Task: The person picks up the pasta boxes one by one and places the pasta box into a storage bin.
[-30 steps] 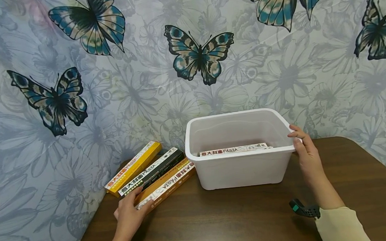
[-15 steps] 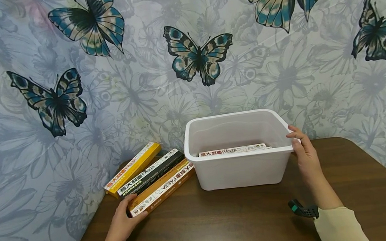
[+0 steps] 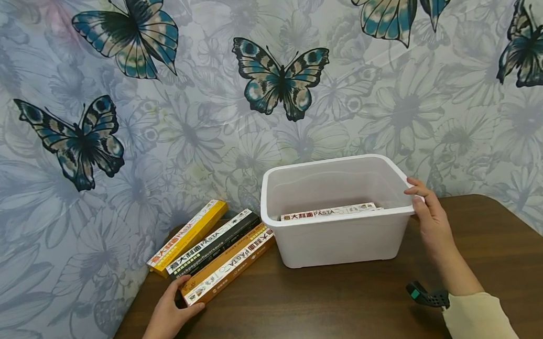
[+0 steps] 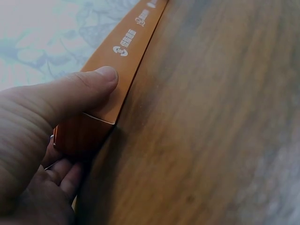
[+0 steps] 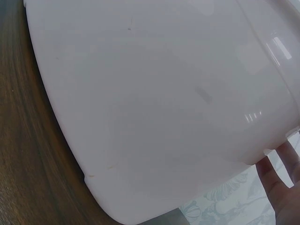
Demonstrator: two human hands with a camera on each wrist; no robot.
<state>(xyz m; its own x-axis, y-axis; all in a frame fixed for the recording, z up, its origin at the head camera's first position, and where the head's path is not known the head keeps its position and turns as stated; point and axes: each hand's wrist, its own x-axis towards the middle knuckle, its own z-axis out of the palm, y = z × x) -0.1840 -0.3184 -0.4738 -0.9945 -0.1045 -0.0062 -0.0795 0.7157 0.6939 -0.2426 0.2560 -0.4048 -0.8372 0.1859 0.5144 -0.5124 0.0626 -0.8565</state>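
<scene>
I have the left hand grasping the near end of the orange box, which lies on the wooden table to the left of the white bin. In my left wrist view the thumb presses the box's lettered side; the other fingers seem to curl round behind its end, though shadow keeps me from being sure how far. Just beside it I see the black box, then the yellow box — all three slanting toward the wall. My right hand grips the bin's right rim, thumb at the near corner. Inside the bin I can make out a pasta packet — only its white, printed strip shows above the front edge.
</scene>
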